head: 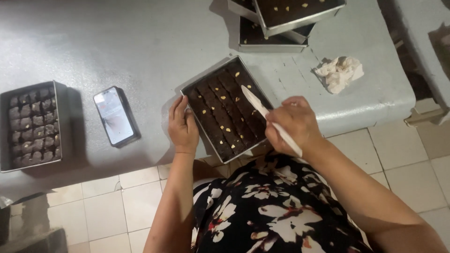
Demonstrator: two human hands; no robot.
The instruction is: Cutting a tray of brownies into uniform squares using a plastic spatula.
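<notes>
Brownie tray sits at table front edge, slab cut in long strips. My right hand is closed round a white plastic knife, blade over the strips. Left hand rests w/ fingers curled on tray's near-left rim. Phone just left; tray of cut squares further left. Stacked trays & crumpled cloth beyond.
</notes>
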